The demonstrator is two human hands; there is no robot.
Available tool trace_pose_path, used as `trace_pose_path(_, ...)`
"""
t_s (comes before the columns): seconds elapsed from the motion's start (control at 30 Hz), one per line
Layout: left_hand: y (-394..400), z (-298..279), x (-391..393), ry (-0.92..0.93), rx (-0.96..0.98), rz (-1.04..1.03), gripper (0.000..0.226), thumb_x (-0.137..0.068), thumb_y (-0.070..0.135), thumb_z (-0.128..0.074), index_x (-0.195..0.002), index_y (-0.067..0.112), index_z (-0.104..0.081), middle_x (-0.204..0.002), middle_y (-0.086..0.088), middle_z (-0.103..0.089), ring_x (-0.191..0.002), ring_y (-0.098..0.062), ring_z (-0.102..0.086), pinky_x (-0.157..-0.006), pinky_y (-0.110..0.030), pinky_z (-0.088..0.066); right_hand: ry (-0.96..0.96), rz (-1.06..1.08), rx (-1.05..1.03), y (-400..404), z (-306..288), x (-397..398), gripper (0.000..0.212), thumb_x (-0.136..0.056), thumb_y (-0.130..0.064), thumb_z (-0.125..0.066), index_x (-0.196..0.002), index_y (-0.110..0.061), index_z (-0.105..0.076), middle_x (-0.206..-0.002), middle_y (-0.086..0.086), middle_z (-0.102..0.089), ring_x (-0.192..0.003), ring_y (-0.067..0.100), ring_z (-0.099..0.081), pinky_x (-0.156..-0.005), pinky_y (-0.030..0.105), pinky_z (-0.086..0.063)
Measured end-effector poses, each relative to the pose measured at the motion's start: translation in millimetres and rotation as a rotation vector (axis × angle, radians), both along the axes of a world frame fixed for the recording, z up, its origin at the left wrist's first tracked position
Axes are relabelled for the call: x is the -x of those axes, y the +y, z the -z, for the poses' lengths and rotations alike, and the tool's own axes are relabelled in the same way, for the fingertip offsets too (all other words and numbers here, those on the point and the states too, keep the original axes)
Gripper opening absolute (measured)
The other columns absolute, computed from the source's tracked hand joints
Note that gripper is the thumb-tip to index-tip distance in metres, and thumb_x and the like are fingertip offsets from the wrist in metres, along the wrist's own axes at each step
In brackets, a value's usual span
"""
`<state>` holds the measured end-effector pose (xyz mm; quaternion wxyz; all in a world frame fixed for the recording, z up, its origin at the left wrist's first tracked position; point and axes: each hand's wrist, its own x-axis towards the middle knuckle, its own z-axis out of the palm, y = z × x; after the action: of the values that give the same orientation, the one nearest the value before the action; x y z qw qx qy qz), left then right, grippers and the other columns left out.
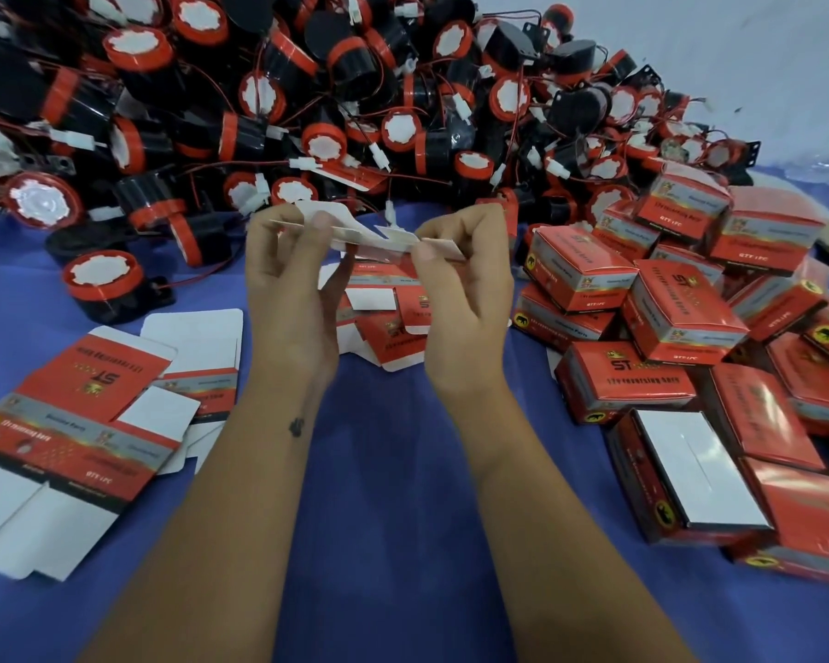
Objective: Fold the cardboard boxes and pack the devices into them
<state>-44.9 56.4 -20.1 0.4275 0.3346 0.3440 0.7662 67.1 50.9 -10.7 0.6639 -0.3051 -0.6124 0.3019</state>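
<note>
A flat, unfolded cardboard box (369,239), white inside and red outside, is held edge-on above the blue table. My left hand (290,284) pinches its left end and my right hand (465,279) pinches its right end. A big heap of black-and-red round devices (269,102) with red wires and white plugs fills the far side. Flat box blanks (97,413) lie at the left, and more flat blanks (393,323) lie under my hands. Folded red boxes (680,308) are stacked at the right.
The blue table cover (393,471) shows between my forearms. One lone device (104,284) sits left of my left hand. A box with its white side up (690,471) lies at the near right. A pale wall is behind the heap.
</note>
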Motion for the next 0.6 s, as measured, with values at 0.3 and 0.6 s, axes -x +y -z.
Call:
trace_pose_path(0.3,1.8,3.8,-1.3,0.158,-0.068,-0.048,0.010,-0.094,0.013,-0.055,-0.090,0.023,-0.055,-0.078,0.017,-0.063,-0.075,0.000,-0.061,-0.069,-0.020,-0.050,-0.064,-0.088,0.081,-0.2,13.1,2.6,0.037,-0.084,-0.035,-0.054,-0.112,-0.011,-0.049,-0.116,0.015,-0.057,-0.115,0.030,-0.056,-0.094,0.051,-0.047)
trace_pose_path(0.6,0.6,8.3,1.2,0.305,-0.183,-0.004,0.037,-0.107,0.024,-0.027,-0.115,0.020,-0.062,-0.118,0.009,-0.066,-0.113,-0.010,-0.060,-0.094,-0.026,-0.047,-0.275,-0.081,0.233,11.2,18.5,-4.1,0.073,-0.092,-0.048,-0.053,-0.155,-0.038,-0.017,-0.127,-0.044,-0.040,-0.130,-0.002,-0.037,-0.113,0.033,-0.033)
